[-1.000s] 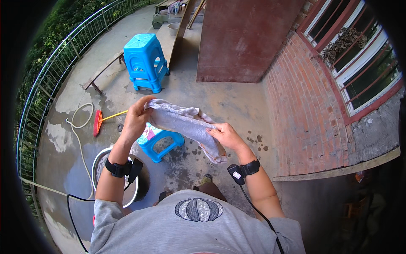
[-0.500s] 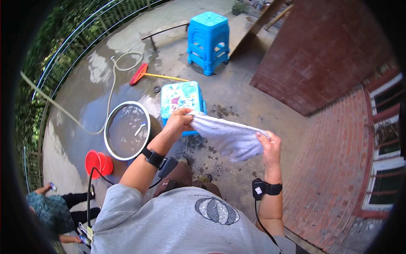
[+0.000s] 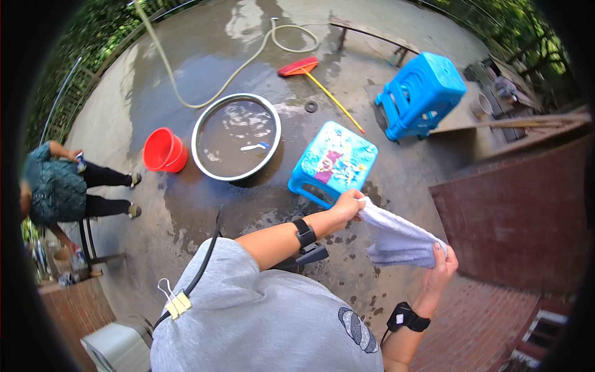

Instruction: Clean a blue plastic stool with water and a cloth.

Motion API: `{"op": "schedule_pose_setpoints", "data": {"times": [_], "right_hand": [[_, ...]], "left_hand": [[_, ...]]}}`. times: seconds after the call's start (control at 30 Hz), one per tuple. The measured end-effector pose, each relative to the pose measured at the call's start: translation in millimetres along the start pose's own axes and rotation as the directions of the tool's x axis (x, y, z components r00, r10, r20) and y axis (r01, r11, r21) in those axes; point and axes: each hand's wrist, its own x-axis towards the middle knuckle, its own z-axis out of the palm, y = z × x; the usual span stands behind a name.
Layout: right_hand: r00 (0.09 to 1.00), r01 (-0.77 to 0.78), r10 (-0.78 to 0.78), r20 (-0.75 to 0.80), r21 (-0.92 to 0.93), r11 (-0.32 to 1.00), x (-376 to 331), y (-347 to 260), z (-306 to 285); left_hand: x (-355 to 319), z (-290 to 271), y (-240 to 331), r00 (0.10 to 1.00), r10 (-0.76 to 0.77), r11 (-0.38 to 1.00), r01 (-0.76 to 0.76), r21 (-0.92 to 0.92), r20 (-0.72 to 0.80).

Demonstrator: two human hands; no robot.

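Observation:
A pale lavender towel (image 3: pixel 403 239) is stretched between my two hands, its loose part hanging down. My left hand (image 3: pixel 349 206) pinches one upper corner, close to the near edge of a blue stool (image 3: pixel 338 158) with a colourful printed top. At the other corner, my right hand (image 3: pixel 441 263) grips the towel with thumb and fingers. Left of the stool, a wide metal basin (image 3: pixel 197 133) holds murky water, and a white-and-blue brush (image 3: pixel 254 147) lies in it.
A red bucket (image 3: pixel 165 150) stands beside the basin. Beyond lie a hose (image 3: pixel 217 96) and a red-headed broom (image 3: pixel 331 96). Stacked blue stools (image 3: pixel 424 93) stand at far right, near a bench (image 3: pixel 375 36). Another person (image 3: pixel 59 186) is at the left. Much of the concrete is wet.
My view has turned left, so the basin, bucket and stools sit farther right in the picture. The towel remains held at both corners, its loose part hanging narrower.

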Motion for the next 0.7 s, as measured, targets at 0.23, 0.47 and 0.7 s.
{"op": "schedule_pose_setpoints", "data": {"times": [0.23, 0.47, 0.7], "right_hand": [[0.964, 0.03, -0.042, 0.262, 0.048, 0.998, 96.7, -6.8, 124.3], [0.919, 0.058, 0.033, 0.393, -0.218, 0.974, 148.2, 79.4, 218.4], [0.749, 0.301, 0.159, 0.644, -0.543, 0.784, 212.2, 215.3, 272.1]], "left_hand": [[75.7, -91.1, 103.9, 0.952, 0.207, 0.96, -0.242, -0.139, -0.223], [134.6, -166.9, 78.3, 0.836, 0.274, 0.957, -0.288, 0.044, -0.476], [169.9, -199.5, -3.7, 0.745, 0.236, 0.952, -0.048, 0.302, -0.624]]}}
